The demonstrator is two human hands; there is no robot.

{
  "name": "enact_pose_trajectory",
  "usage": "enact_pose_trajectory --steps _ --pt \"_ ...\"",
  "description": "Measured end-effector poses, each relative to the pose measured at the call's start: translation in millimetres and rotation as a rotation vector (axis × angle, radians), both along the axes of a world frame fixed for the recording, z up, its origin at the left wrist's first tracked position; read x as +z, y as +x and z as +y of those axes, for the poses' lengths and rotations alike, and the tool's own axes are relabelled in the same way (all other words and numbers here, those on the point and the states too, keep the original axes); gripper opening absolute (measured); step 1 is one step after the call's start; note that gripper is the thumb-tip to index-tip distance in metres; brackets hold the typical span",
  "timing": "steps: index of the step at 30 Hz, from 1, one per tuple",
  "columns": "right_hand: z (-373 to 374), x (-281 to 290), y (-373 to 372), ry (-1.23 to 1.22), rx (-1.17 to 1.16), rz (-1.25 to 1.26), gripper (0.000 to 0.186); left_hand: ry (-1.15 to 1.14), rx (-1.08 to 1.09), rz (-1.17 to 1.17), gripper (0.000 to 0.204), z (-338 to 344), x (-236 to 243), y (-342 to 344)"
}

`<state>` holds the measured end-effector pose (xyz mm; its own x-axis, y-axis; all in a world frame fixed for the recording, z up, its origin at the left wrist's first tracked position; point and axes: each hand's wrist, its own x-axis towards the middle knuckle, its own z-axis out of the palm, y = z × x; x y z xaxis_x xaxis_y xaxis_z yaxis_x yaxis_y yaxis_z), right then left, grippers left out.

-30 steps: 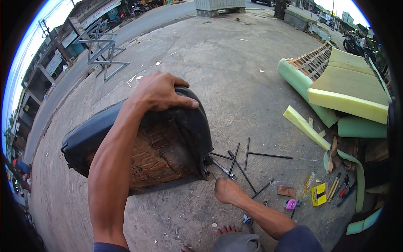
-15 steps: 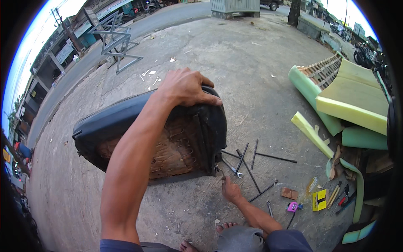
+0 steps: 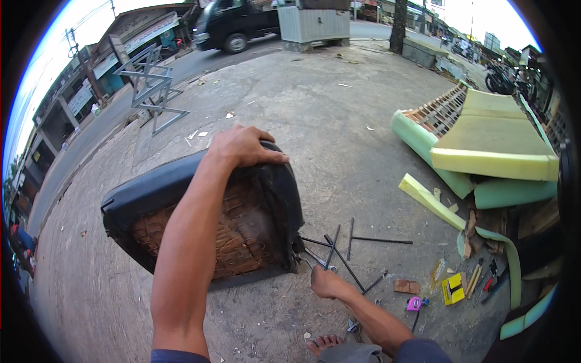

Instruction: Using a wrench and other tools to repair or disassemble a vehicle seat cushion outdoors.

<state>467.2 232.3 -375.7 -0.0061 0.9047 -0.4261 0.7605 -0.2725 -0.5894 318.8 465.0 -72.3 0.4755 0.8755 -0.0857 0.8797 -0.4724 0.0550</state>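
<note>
A black padded seat cushion [image 3: 157,178] stands tilted on the concrete, its open underside toward me. Rusty springs and worn brown backing [image 3: 239,233] show inside it. My left hand [image 3: 245,147] is closed over its top right corner, thumb on the near side. Down by the lower right corner, my right hand [image 3: 325,282] is closed around a thin metal piece that reaches toward the seat's edge; its kind is unclear. Just beyond that hand, a shiny wrench [image 3: 315,257] and several black T-handle wrenches [image 3: 381,240] lie on the ground.
To the right lie yellow foam [image 3: 490,162] and green foam rolls [image 3: 514,195]. Nearer are a brown block [image 3: 407,286], pink tape measure [image 3: 414,304], yellow box [image 3: 452,289] and red-handled tool [image 3: 489,281]. A metal frame [image 3: 154,88] stands far left; a dark vehicle [image 3: 242,27] is on the road.
The whole view has shifted, and a dark vehicle has come into sight on the road. Both hands keep their places at the seat's upper and lower right corners.
</note>
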Motion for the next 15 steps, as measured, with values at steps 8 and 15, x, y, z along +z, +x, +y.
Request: enact_pose_trajectory --steps 8,15 --pt "20.0 75.1 -8.0 -0.293 0.05 0.121 0.041 -0.038 0.127 0.077 0.089 -6.2 -8.3 11.2" --pt "-15.6 14.3 -13.3 0.019 0.009 0.152 0.032 0.179 -0.064 -0.097 0.079 -18.8 -18.9 0.9"
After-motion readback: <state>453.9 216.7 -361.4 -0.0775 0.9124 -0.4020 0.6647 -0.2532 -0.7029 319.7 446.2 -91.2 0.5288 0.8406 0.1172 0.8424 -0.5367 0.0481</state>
